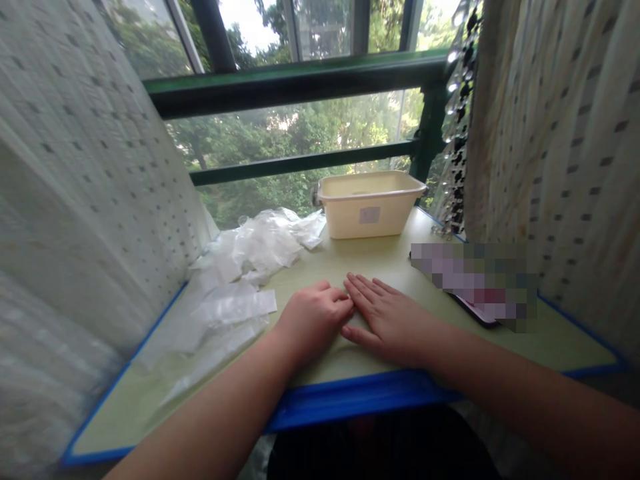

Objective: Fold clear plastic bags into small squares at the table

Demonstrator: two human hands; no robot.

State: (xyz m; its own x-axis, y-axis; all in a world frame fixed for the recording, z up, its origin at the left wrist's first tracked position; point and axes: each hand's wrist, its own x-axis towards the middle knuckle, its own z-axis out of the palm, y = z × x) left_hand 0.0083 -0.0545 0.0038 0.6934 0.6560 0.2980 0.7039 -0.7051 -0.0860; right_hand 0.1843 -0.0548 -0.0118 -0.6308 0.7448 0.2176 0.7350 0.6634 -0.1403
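Observation:
My left hand rests on the tabletop with its fingers curled in. Whatever those fingers may hold is hidden beneath them. Palm down beside it lies my right hand, its fingers stretched out and its thumb apart. The left fingertips meet the right hand near its index finger. To the left of my hands spreads a heap of crumpled clear plastic bags. Some flatter bags lie at the near side of the heap, close to my left wrist.
A cream plastic bin with a small label stands at the back by the window. On the right lies a phone-like slab, its face blurred out. Blue edging borders the table. Curtains hang on both sides, and a green rail crosses behind.

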